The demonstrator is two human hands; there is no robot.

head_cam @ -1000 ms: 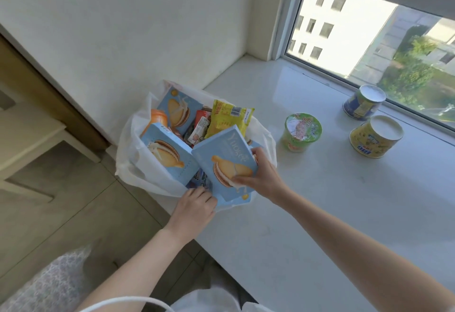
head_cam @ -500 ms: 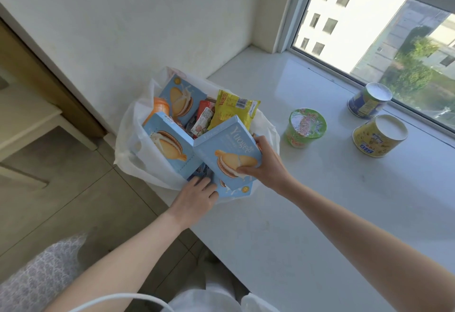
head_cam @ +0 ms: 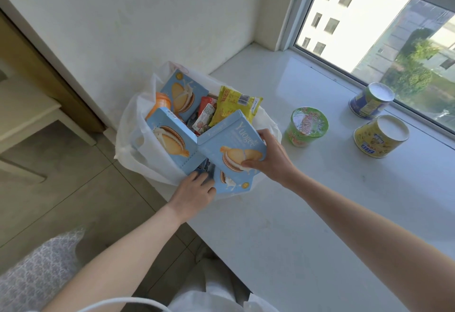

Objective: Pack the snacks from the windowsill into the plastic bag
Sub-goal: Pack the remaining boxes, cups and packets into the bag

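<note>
At the near lip of the plastic bag (head_cam: 128, 137), gripping a blue cookie box (head_cam: 231, 147) with the right hand (head_cam: 269, 158): thumb flat on the picture side, other fingers curled round the far edge, clamped on the card. Holding it tipped, one corner up, likely to slide it down into the gap beside a second blue box (head_cam: 170, 137). Reaching in low with the left hand (head_cam: 194, 190), fingertips tucked out of sight under the boxes, so cannot tell if pinching the bag rim or just pushing things aside. Most likely making room and steadying the floppy bag. Stiff, flat card with sharp corners on the boxes, so easy to stand on end but greedy for space. Thin, white, soft plastic on the bag, sagging open at the end of the windowsill (head_cam: 295, 208). Already packed inside: a third blue box (head_cam: 183, 95), a shiny yellow packet (head_cam: 234, 105), an orange bottle (head_cam: 160, 102) and some small wrapped bits. Left to pack, out on the smooth white sill: a round green cup (head_cam: 306, 126) near the bag, then a yellow tin (head_cam: 380, 137) and a blue tin (head_cam: 370, 100) farther off by the glass.
</note>
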